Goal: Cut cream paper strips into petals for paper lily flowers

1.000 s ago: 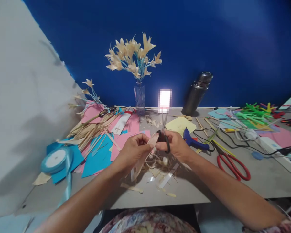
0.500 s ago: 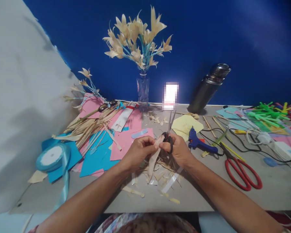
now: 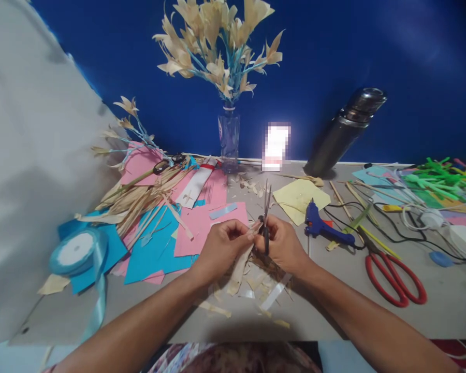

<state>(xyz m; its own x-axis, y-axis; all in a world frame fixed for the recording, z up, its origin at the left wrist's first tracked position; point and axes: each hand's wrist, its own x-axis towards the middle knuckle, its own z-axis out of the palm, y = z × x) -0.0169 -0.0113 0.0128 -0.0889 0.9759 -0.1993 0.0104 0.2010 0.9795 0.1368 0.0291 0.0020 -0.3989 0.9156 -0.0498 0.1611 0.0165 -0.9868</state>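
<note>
On the counter [image 3: 334, 311], a vase of finished straw-coloured flowers [image 3: 221, 46] stands at the back, and a pile of uncut dried leaf strips [image 3: 140, 199] waits at left, so much cutting seems left. The left hand [image 3: 221, 246] pinches one dried leaf strip [image 3: 238, 267] above the trimmings; the right hand [image 3: 281, 243] is closed round small black-handled scissors [image 3: 266, 217], blades upward. The cut itself is hidden by fingers.

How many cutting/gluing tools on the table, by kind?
Scissors: 2. Black-handled pair in the right hand, blades pointing up beside the pale leaf strip held by the left hand; red-handled pair lying on the table.
Glue gun: 1, blue.
Total: 3.
</note>
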